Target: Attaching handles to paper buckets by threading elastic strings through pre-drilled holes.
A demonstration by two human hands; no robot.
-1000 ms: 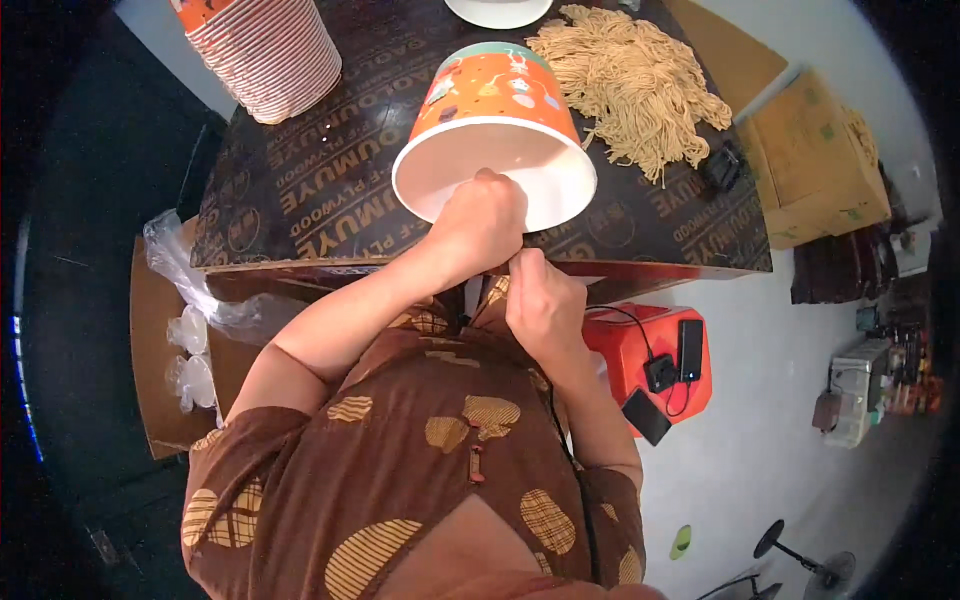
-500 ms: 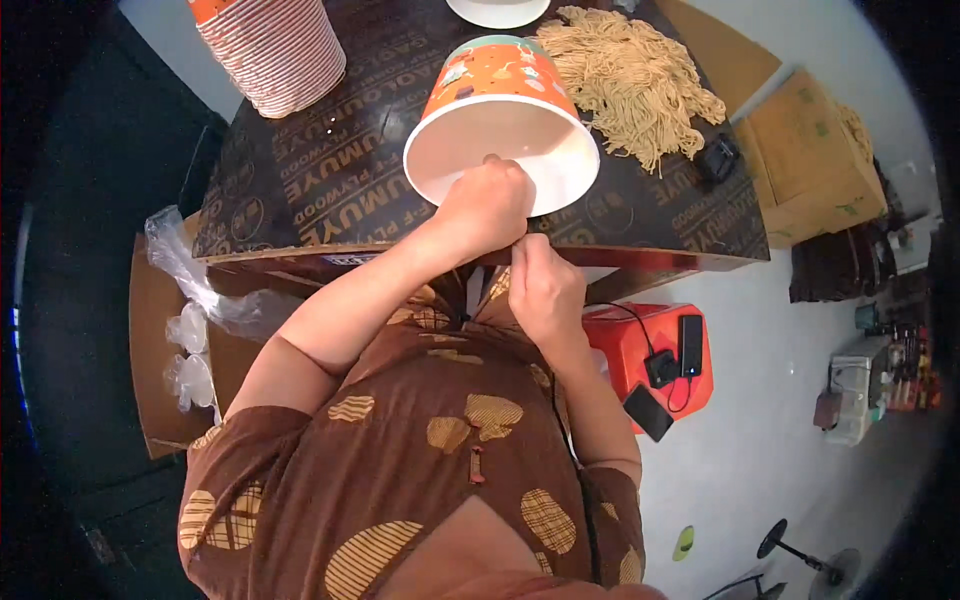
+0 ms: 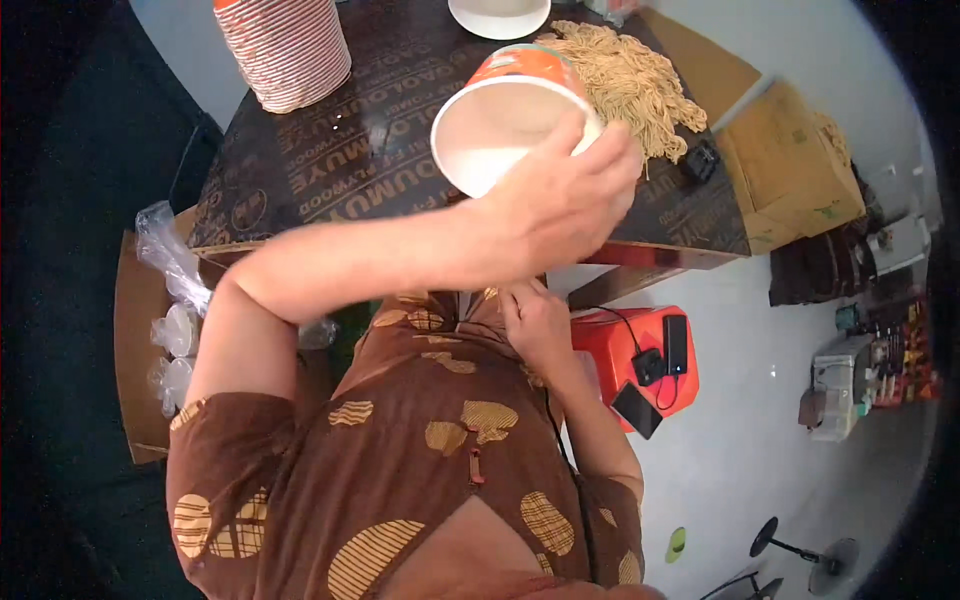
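Observation:
My left hand (image 3: 560, 205) grips the rim of an orange and white paper cup (image 3: 500, 115), tilted so its empty white inside faces me, above the dark table (image 3: 340, 150). A heap of pale dry noodles (image 3: 630, 80) lies on the table just right of the cup. My right hand (image 3: 535, 320) is low against my chest at the neckline of my brown patterned clothing, fingers curled; whether it holds anything is not visible.
A stack of striped paper cups (image 3: 285, 45) stands at the table's far left and a white bowl (image 3: 498, 15) at the far edge. A small black device (image 3: 700, 160), cardboard boxes (image 3: 790, 170), an orange case (image 3: 640, 355) and a bag of lids (image 3: 175, 330) surround the table.
My left hand has raised the cup and carried it right, toward the noodles, tipping its mouth further toward me. My right hand has stayed at my chest.

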